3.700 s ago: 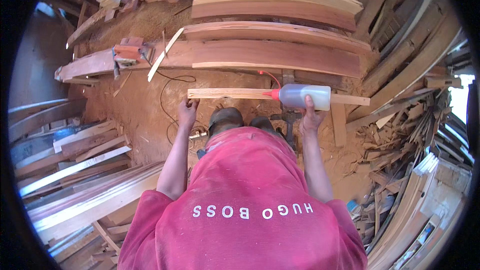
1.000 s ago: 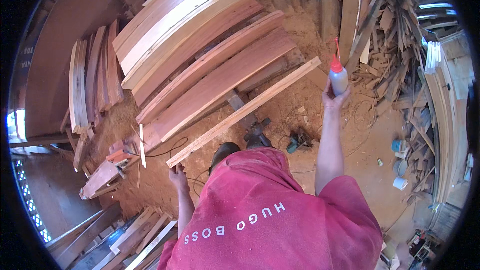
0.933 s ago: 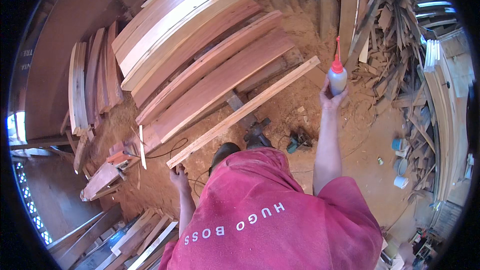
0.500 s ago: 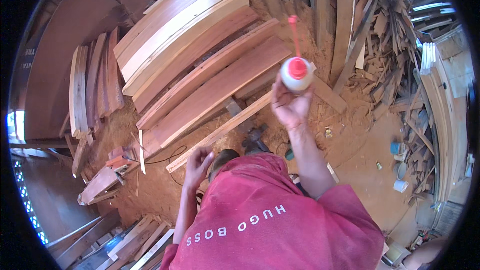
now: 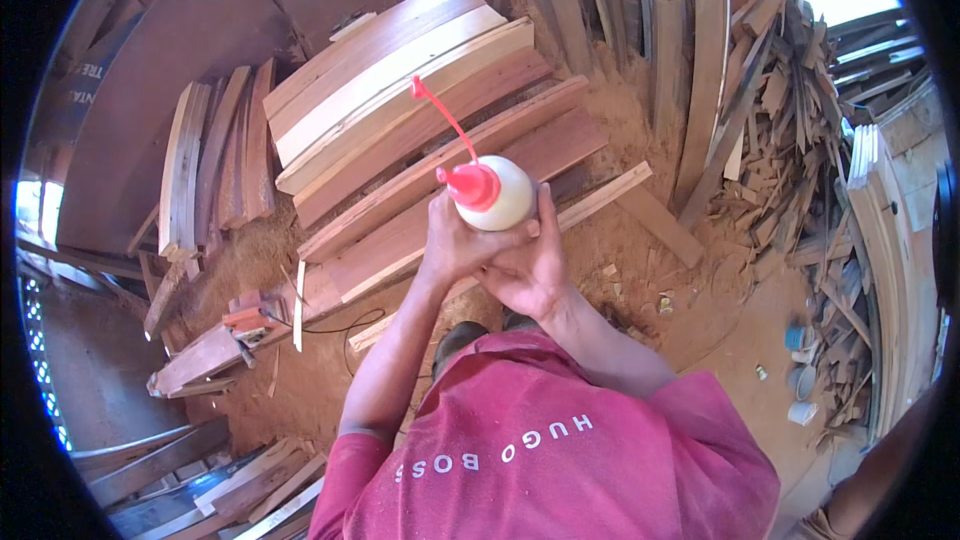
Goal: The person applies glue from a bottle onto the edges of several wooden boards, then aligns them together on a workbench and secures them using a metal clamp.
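A white squeeze bottle (image 5: 513, 195), which looks like a glue bottle, is held up in front of my chest. Its red nozzle tip points left, and a thin red strap with a small cap trails up from its neck. My left hand (image 5: 455, 243) closes around the bottle's left side below the nozzle. On the other side my right hand (image 5: 533, 268) wraps its lower right, fingers meeting those of the left. Beyond the bottle lie long reddish wooden planks (image 5: 470, 155) set side by side.
A narrow wooden strip (image 5: 606, 193) crosses just past my hands. At left stand more boards (image 5: 180, 180) and an orange tool (image 5: 255, 315) with a dark cable. A scrap wood heap (image 5: 775, 130) and several small tubs (image 5: 801, 380) are right. Another person's arm (image 5: 880, 470) shows lower right.
My right hand has brought the bottle left and nearer, tilting its nozzle leftward. My left hand has risen from beside my body and joined it on the bottle.
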The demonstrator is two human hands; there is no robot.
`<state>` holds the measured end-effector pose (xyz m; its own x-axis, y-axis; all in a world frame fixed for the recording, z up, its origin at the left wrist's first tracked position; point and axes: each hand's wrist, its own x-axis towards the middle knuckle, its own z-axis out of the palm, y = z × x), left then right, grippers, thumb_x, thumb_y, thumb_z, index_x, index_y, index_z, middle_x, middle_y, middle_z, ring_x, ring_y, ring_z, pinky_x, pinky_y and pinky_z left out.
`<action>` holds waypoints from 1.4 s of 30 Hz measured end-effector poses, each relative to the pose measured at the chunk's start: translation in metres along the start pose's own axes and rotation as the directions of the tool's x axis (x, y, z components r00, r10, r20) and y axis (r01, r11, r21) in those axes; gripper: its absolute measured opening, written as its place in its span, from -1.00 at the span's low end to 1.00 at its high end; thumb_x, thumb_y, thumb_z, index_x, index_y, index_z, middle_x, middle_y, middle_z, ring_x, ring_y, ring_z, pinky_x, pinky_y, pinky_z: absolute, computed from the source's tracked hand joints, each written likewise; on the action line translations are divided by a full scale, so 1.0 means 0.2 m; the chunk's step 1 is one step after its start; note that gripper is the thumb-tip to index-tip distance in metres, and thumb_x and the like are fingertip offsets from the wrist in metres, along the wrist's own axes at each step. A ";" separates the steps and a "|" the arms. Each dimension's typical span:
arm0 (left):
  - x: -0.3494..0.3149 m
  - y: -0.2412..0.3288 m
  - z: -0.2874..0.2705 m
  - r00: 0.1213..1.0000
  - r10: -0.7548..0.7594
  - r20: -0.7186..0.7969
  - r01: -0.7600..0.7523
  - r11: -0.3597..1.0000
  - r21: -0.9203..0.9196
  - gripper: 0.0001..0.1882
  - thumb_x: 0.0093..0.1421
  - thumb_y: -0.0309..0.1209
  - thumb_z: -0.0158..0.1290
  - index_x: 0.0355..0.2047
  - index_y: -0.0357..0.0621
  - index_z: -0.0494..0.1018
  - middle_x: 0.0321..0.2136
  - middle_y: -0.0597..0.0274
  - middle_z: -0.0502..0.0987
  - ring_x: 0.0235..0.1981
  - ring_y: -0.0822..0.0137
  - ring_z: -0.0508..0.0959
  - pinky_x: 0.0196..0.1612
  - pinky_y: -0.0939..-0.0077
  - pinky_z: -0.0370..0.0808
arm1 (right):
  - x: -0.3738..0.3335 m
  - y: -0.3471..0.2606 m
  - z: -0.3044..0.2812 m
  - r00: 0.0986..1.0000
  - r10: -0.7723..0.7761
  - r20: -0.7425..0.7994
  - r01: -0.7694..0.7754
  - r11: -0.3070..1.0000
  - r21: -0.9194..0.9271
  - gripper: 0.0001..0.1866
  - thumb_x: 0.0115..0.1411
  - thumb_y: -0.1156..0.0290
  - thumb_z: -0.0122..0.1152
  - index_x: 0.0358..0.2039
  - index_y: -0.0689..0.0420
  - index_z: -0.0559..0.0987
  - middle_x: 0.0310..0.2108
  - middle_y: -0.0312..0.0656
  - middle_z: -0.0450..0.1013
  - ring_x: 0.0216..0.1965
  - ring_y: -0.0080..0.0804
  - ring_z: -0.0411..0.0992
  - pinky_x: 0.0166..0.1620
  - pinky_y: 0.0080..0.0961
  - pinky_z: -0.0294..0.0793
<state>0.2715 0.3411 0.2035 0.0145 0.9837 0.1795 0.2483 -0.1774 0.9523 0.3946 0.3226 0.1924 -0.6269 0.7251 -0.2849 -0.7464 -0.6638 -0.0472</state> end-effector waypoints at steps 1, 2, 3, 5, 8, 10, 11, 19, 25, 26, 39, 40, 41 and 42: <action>-0.01 0.00 -0.02 1.000 -0.013 -0.006 0.013 0.999 -0.044 -0.35 -0.27 -0.27 0.43 -0.16 -0.27 0.44 -0.30 0.13 0.59 -0.26 0.39 0.59 -0.14 0.41 0.52 | -0.03 0.01 -0.01 0.998 0.031 -0.052 -0.033 0.999 -0.040 -0.34 0.21 -0.33 -0.20 -0.04 -0.02 0.50 -0.15 -0.31 0.49 -0.18 -0.47 0.42 -0.01 -0.39 0.35; 0.01 0.00 -0.03 0.991 -0.124 0.051 0.126 0.991 -0.040 -0.40 -0.25 -0.31 0.39 -0.17 -0.26 0.44 -0.32 0.17 0.59 -0.28 0.42 0.59 -0.14 0.43 0.51 | -0.06 0.01 -0.06 0.998 0.026 -0.050 -0.028 0.999 -0.044 -0.34 0.21 -0.33 -0.20 -0.04 -0.02 0.50 -0.15 -0.31 0.49 -0.18 -0.47 0.42 -0.01 -0.39 0.35; 0.02 0.00 -0.03 0.992 -0.118 0.054 0.120 0.992 -0.042 -0.40 -0.25 -0.31 0.39 -0.17 -0.26 0.44 -0.32 0.17 0.59 -0.28 0.42 0.59 -0.14 0.43 0.51 | -0.09 -0.02 -0.16 0.994 0.106 -0.001 -0.104 0.967 -0.231 -0.36 0.23 -0.30 -0.18 -0.14 0.03 0.52 -0.26 -0.30 0.49 -0.26 -0.50 0.41 -0.13 -0.47 0.35; 0.03 -0.02 -0.06 0.996 0.055 -0.066 -0.062 0.992 -0.108 -0.42 -0.25 -0.34 0.35 -0.17 -0.24 0.43 -0.32 0.23 0.58 -0.30 0.44 0.57 -0.14 0.47 0.50 | -0.13 -0.12 -0.22 0.977 0.207 0.052 -0.167 0.894 -0.415 -0.38 0.25 -0.26 -0.17 -0.24 0.08 0.54 -0.38 -0.29 0.48 -0.35 -0.52 0.39 -0.25 -0.55 0.36; 0.02 0.00 -0.11 0.998 0.046 -0.031 -0.052 0.974 -0.219 -0.39 -0.28 -0.32 0.31 -0.16 -0.22 0.43 -0.31 0.27 0.56 -0.29 0.44 0.54 -0.12 0.49 0.47 | -0.20 -0.31 -0.05 0.922 -0.338 0.188 0.318 0.382 -0.868 -0.58 0.30 0.02 -0.01 -0.30 0.18 0.51 -0.50 -0.31 0.44 -0.54 -0.64 0.33 -0.48 -0.70 0.31; 0.00 0.00 -0.12 1.000 0.028 0.014 -0.024 0.980 -0.200 -0.36 -0.32 -0.29 0.31 -0.15 -0.23 0.42 -0.31 0.27 0.55 -0.28 0.44 0.53 -0.11 0.48 0.46 | -0.15 -0.37 0.18 0.743 -0.553 0.378 0.506 0.093 -0.858 -0.70 0.30 0.23 0.06 -0.25 0.26 0.51 -0.42 -0.27 0.48 -0.48 -0.65 0.38 -0.47 -0.71 0.37; -0.02 -0.01 -0.11 0.999 0.030 0.017 -0.026 0.980 -0.200 -0.36 -0.32 -0.29 0.31 -0.15 -0.23 0.42 -0.31 0.27 0.55 -0.28 0.44 0.53 -0.11 0.48 0.46 | -0.11 -0.41 0.23 0.688 -0.579 0.437 0.536 -0.001 -0.844 -0.73 0.30 0.31 0.07 -0.19 0.29 0.50 -0.36 -0.24 0.51 -0.42 -0.62 0.44 -0.41 -0.68 0.44; -0.14 -0.01 -0.04 0.969 0.018 0.248 0.041 0.972 -0.231 -0.34 -0.35 -0.25 0.31 -0.18 -0.24 0.42 -0.34 0.29 0.53 -0.32 0.45 0.48 -0.16 0.50 0.43 | 0.10 -0.46 0.39 0.774 -0.386 0.502 0.601 0.197 -0.775 -0.67 0.27 0.46 0.09 0.00 0.36 0.44 -0.17 -0.06 0.51 -0.22 -0.39 0.54 -0.20 -0.51 0.58; -0.18 -0.04 -0.04 0.970 -0.013 0.242 0.094 0.940 -0.328 -0.36 -0.35 -0.24 0.31 -0.20 -0.25 0.41 -0.35 0.28 0.52 -0.32 0.44 0.46 -0.14 0.49 0.41 | 0.07 -0.40 0.38 0.695 -0.440 0.568 0.640 0.019 -0.768 -0.80 0.24 0.53 0.12 -0.14 0.32 0.55 -0.30 -0.16 0.56 -0.34 -0.50 0.54 -0.28 -0.63 0.55; -0.18 -0.04 -0.04 0.964 -0.004 0.265 0.090 0.946 -0.310 -0.35 -0.36 -0.24 0.31 -0.20 -0.25 0.41 -0.35 0.28 0.52 -0.32 0.44 0.46 -0.15 0.49 0.41 | 0.07 -0.40 0.38 0.665 -0.434 0.608 0.666 -0.023 -0.745 -0.81 0.24 0.52 0.12 -0.16 0.30 0.56 -0.29 -0.17 0.56 -0.33 -0.51 0.54 -0.28 -0.64 0.54; -0.20 -0.01 -0.05 0.947 -0.039 0.318 0.175 0.895 -0.411 -0.28 -0.38 -0.21 0.31 -0.14 -0.22 0.39 -0.31 0.30 0.50 -0.28 0.43 0.44 -0.12 0.50 0.38 | 0.01 -0.40 0.39 0.541 -0.312 0.781 0.698 -0.351 -0.624 -0.84 0.18 0.52 0.18 -0.22 0.20 0.60 -0.30 -0.19 0.55 -0.30 -0.53 0.54 -0.35 -0.62 0.54; -0.20 -0.01 -0.05 0.947 -0.043 0.320 0.178 0.895 -0.409 -0.28 -0.38 -0.21 0.31 -0.14 -0.22 0.39 -0.31 0.30 0.50 -0.28 0.43 0.44 -0.12 0.50 0.38 | 0.01 -0.40 0.39 0.542 -0.314 0.779 0.698 -0.348 -0.626 -0.84 0.18 0.52 0.18 -0.22 0.20 0.60 -0.30 -0.19 0.55 -0.30 -0.53 0.54 -0.35 -0.62 0.54; -0.20 -0.02 -0.05 0.943 -0.043 0.331 0.184 0.895 -0.406 -0.28 -0.38 -0.21 0.31 -0.13 -0.23 0.39 -0.30 0.29 0.49 -0.27 0.43 0.44 -0.11 0.50 0.38 | 0.01 -0.41 0.39 0.543 -0.306 0.782 0.694 -0.361 -0.623 -0.84 0.18 0.53 0.18 -0.22 0.20 0.60 -0.30 -0.18 0.55 -0.30 -0.51 0.54 -0.34 -0.61 0.53; -0.20 -0.02 -0.05 0.938 -0.044 0.343 0.189 0.895 -0.404 -0.28 -0.37 -0.21 0.31 -0.13 -0.23 0.39 -0.29 0.29 0.49 -0.26 0.43 0.44 -0.11 0.50 0.38 | 0.01 -0.41 0.39 0.544 -0.298 0.784 0.690 -0.373 -0.620 -0.84 0.17 0.53 0.17 -0.23 0.20 0.61 -0.30 -0.17 0.55 -0.31 -0.48 0.54 -0.33 -0.60 0.52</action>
<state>0.2595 0.3020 0.1953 0.3349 0.9413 0.0422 -0.1665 0.0151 0.9859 0.4370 0.3922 0.2710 -0.2937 0.7360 0.6099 -0.0156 0.6343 -0.7730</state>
